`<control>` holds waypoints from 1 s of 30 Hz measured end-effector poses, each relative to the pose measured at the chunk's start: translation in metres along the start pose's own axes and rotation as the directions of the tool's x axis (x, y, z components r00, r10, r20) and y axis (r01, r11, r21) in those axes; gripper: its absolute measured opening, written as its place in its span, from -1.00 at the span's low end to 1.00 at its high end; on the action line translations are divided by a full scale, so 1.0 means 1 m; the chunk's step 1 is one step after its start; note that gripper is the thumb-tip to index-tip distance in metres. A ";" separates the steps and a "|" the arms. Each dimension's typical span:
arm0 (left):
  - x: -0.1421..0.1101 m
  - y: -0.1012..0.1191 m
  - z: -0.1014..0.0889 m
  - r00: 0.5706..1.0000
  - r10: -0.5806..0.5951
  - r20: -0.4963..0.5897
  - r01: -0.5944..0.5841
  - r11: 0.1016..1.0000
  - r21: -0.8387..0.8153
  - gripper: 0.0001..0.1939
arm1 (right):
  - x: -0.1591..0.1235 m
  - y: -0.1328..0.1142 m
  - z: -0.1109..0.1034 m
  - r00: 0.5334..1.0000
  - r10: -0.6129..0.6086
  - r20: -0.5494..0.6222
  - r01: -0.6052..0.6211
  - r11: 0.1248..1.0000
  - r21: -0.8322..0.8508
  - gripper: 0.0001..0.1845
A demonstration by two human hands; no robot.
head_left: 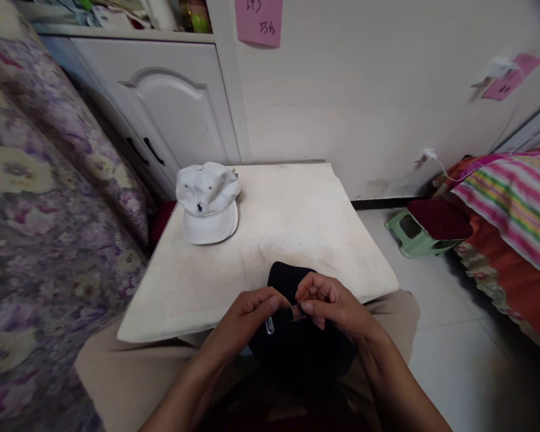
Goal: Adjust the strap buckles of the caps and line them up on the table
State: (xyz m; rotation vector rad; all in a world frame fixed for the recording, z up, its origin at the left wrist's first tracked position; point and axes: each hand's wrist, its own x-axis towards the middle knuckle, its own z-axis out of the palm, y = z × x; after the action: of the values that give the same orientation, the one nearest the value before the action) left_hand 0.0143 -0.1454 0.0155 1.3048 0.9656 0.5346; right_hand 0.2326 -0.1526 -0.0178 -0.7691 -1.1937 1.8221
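Note:
A black cap (292, 282) lies over the near edge of the white table (297, 222) and hangs down toward my lap. Both hands meet over it. My left hand (252, 312) is closed, its fingers pinching a thin strap at the cap's back, where a small clear tab (270, 326) sticks out. My right hand (328, 303) is closed too, pinching the small metal buckle (297, 312) on that strap. A white cap (209, 201) with a small dark logo rests untouched at the table's far left.
A flowery cover (40, 198) fills the left side. White cupboard doors (171, 108) stand behind the table. A green stool (414, 234) with a dark red cushion sits on the tiled floor at right, beside a striped bed cover (517, 204).

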 end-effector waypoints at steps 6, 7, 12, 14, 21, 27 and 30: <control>-0.005 -0.003 -0.004 0.996 -0.015 0.087 0.006 0.994 0.108 -0.72 | 0.000 0.001 0.001 1.000 0.015 -0.005 -0.015 0.999 -0.037 -0.80; -0.005 -0.004 -0.004 0.995 -0.026 0.094 0.014 0.992 0.122 -0.72 | 0.000 0.000 0.002 1.000 0.017 0.002 -0.017 0.999 -0.046 -0.80; -0.003 -0.005 -0.002 0.995 -0.055 0.078 0.046 0.993 0.105 -0.71 | 0.000 -0.003 0.000 0.999 0.052 0.013 -0.051 0.995 -0.089 -0.76; -0.003 -0.005 -0.002 0.996 -0.051 0.076 0.044 0.994 0.096 -0.72 | -0.002 -0.003 -0.004 0.996 0.086 0.021 -0.082 0.989 -0.126 -0.75; -0.001 -0.007 -0.002 0.995 -0.049 0.092 0.039 0.994 0.106 -0.70 | -0.004 -0.003 -0.007 0.985 0.162 0.053 -0.145 0.960 -0.238 -0.76; 0.001 -0.008 -0.003 0.991 -0.058 0.119 0.047 0.995 0.093 -0.70 | -0.001 -0.009 -0.002 0.987 0.149 0.065 -0.129 0.959 -0.251 -0.83; 0.000 -0.008 -0.003 0.992 -0.052 0.111 0.041 0.994 0.102 -0.73 | -0.002 -0.011 -0.002 0.987 0.147 0.063 -0.125 0.954 -0.271 -0.85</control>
State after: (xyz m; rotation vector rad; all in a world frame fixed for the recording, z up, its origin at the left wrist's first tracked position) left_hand 0.0109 -0.1455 0.0083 1.3836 0.9357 0.3761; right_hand 0.2386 -0.1507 -0.0082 -0.9551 -1.4939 1.8406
